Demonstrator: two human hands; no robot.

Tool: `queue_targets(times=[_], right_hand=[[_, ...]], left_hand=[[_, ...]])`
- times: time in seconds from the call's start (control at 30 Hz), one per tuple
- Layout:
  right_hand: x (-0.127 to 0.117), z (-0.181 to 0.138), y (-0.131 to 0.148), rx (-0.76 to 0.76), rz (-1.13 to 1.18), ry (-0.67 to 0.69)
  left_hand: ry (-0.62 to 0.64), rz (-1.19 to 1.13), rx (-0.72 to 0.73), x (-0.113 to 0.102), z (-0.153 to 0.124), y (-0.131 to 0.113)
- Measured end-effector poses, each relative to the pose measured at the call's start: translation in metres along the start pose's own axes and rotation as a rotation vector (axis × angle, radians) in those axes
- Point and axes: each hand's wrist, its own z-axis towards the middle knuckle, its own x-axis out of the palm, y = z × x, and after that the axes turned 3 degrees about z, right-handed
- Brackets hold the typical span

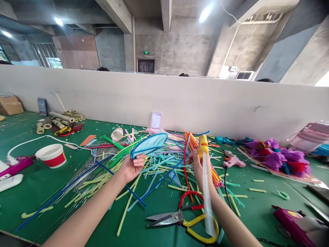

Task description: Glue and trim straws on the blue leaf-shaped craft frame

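Pinched in the fingers of my left hand [134, 166] is a light blue leaf-shaped piece [149, 145] with a darker blue fuzzy edge, tilted up to the right. My right hand [199, 168] is wrapped round a yellow hot glue gun [203, 144], from whose back a long clear glue stick [207, 199] runs down toward me. Beneath both hands spreads a pile of pipe cleaners [156, 163] in blue, yellow, green and other colours. Scissors [172, 218] with one red and one yellow handle lie below my right hand, partly behind the glue stick.
A red and white paper cup [52, 156] and a power strip [16, 168] stand at left, bamboo pieces [61, 118] behind. At right lie a pink glue gun [234, 161], purple crafted flowers [280, 156] and a magenta tool [295, 219]. A white partition [118, 99] borders the green table.
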Motion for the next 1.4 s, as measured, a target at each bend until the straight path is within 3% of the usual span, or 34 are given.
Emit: queue_targets(times=[0.33,0.5,0.67,0.73,0.8,0.93,1.03,1.17,1.27,1.4], right_hand=[[0.010,-0.010,0.027,-0.035,0.039,0.044],[0.021,-0.007,0.041,0.026,0.137,0.142],[0.031,0.003,0.050,0.081,0.308,0.046],[0.033,0.009,0.060,0.060,0.381,0.023],[0.033,0.015,0.071,0.048,0.433,-0.004],[0.032,0.019,0.086,0.079,0.487,-0.033],[0.031,0.015,0.087,0.148,0.517,0.036],[0.028,0.005,0.083,0.282,0.577,0.118],[0.026,-0.001,0.078,0.309,0.582,0.159],[0.025,-0.009,0.067,0.350,0.575,0.133]], left_hand=[[0.024,0.053,0.000,-0.004,0.002,0.012],[0.060,0.143,-0.015,-0.002,-0.001,0.017],[0.134,0.286,-0.026,0.009,-0.006,0.016],[0.190,0.431,0.065,0.013,-0.007,0.015],[0.231,0.632,0.269,0.016,-0.007,0.015],[0.107,0.950,0.659,0.017,-0.006,0.016],[0.039,0.972,0.691,0.016,-0.004,0.014],[0.078,0.809,0.642,0.014,-0.003,0.006],[0.063,0.834,0.620,0.014,-0.005,0.000],[0.083,0.837,0.673,0.016,-0.007,-0.002]])
